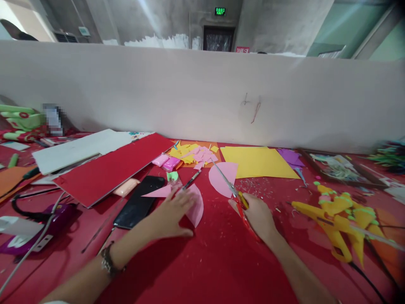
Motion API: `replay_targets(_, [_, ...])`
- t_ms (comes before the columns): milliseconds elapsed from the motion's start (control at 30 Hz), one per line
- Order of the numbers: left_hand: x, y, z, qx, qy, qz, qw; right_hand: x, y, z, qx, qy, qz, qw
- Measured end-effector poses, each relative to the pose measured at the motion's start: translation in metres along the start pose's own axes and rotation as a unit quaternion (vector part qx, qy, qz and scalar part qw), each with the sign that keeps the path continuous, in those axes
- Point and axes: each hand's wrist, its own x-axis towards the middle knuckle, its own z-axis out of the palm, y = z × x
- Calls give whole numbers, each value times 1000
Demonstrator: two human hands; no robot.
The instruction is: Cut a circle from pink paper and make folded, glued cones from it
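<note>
My left hand (173, 211) reaches out with its thumb apart from the fingers. It lies over a pink paper piece (196, 207) with a curved edge, partly hidden under the fingers. A pointed pink scrap (158, 192) and a pen (192, 179) are by the fingertips. My right hand (256, 215) is closed around scissors (233, 189) with red and yellow handles, blades pointing forward and left. The blades pass over another rounded pink paper piece (218, 179); I cannot tell whether they touch it.
A black phone (139, 202) and a red board (117, 169) lie to the left. Yellow and pink scraps (202, 154) are piled at the back, beside yellow sheets (259, 162). On the right are a yellow glue gun (325, 223) and a tray (344, 169). A purple power strip (60, 219) sits left.
</note>
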Motion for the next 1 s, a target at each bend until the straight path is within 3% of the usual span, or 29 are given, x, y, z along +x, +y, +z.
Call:
replay_targets(167, [-25,48,11,-105,-108,65,986,1,-1,2,-35,6,-8,999])
replay_targets(267, [-39,58,11,-147,-129,96,976,3,-2,2,-49,1,-8,999])
replay_targets(333, [-43,59,10,-162,-124,82,976,5,-2,2,-56,-6,-5,998])
replay_targets(500, [-31,48,10,-141,-79,39,986,13,-1,4,-89,-13,-21,996])
replay_targets(667, [-6,10,11,-107,-3,7,994,30,2,5,-170,37,-26,984])
replay_targets(767, [4,-5,12,-99,21,30,994,46,3,10,-220,64,-26,973])
replay_targets(900, [9,-3,13,-110,52,59,991,57,-3,13,-233,43,-49,970])
replay_targets(1000, [11,1,12,-127,58,43,989,47,-16,6,-232,29,-92,968])
